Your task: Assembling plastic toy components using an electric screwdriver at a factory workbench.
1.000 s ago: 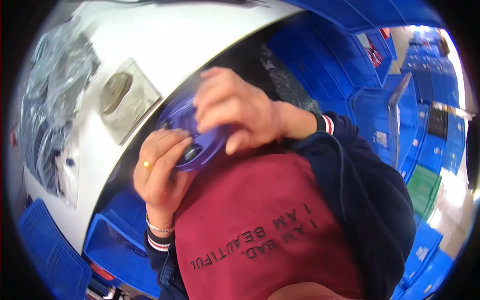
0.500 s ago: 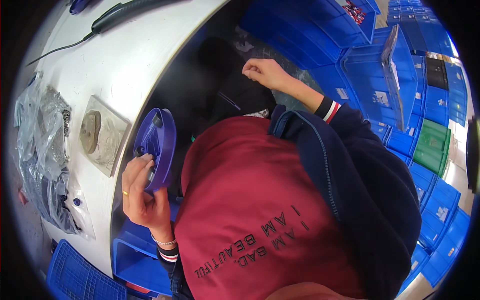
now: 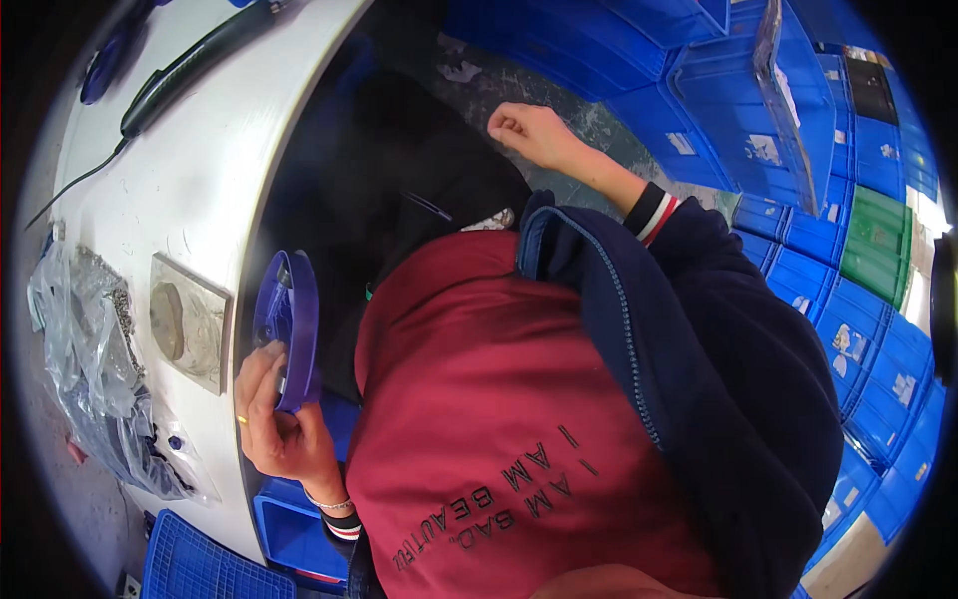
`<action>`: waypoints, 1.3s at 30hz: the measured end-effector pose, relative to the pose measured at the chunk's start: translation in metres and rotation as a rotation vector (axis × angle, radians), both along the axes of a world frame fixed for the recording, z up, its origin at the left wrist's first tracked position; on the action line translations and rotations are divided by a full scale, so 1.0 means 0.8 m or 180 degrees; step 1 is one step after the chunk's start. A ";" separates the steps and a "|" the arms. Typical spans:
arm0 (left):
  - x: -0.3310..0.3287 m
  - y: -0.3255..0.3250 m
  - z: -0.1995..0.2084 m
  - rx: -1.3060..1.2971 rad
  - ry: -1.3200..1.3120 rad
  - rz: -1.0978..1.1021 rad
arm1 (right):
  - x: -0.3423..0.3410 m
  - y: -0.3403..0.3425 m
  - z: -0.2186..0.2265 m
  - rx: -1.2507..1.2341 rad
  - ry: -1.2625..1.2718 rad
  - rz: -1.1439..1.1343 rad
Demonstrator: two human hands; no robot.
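Observation:
A purple oval plastic part [image 3: 308,324] with raised walls and dark fittings inside is in my left hand [image 3: 277,424], beside the table's edge. My fingers reach over its near end, with the thumb on the outer wall. My right hand [image 3: 529,133] hangs away from the table, over the floor beyond my lap. Its fingers are curled in, and nothing shows in them. A thin dark pen-like stick [image 3: 427,206] lies on my dark trousers.
The white table [image 3: 215,215] on the left bears a square plate with a round hollow [image 3: 190,321], clear plastic bags [image 3: 85,359] and a black-handled corded tool [image 3: 190,70]. Blue crates [image 3: 748,130] stand stacked at the right, one green crate [image 3: 876,240] among them. A blue basket [image 3: 205,564] sits at lower left.
The view has turned, so the table's things sit differently in the picture. My left hand still holds the purple part, now lower in view. My right hand stays curled in about the same place.

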State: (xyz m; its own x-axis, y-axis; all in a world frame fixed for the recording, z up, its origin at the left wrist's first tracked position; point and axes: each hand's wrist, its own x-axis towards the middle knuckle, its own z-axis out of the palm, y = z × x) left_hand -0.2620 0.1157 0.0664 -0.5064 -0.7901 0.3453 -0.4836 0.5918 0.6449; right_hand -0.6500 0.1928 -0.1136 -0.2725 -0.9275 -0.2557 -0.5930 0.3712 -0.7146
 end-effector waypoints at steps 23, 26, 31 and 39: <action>-0.026 0.011 0.004 -0.0039 0.0007 -0.0355 | 0.058 0.097 0.011 0.0740 -0.1067 0.0191; -0.023 0.017 0.004 -0.0009 -0.0015 -0.0299 | 0.066 0.098 0.021 -0.0012 -0.0001 0.0355; -0.017 0.016 0.000 -0.0059 0.0025 -0.0190 | 0.067 0.112 0.025 -0.0243 0.0078 0.0080; -0.022 0.017 0.000 -0.0027 0.0025 -0.0299 | 0.074 0.084 0.025 -0.1057 0.0112 0.0776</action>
State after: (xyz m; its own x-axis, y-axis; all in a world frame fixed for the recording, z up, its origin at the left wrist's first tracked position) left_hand -0.2794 0.1293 0.0663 -0.5754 -0.7363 0.3562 -0.4207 0.6399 0.6431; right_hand -0.5908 0.2600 -0.0932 -0.0379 -0.9965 0.0740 -0.6611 -0.0306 -0.7497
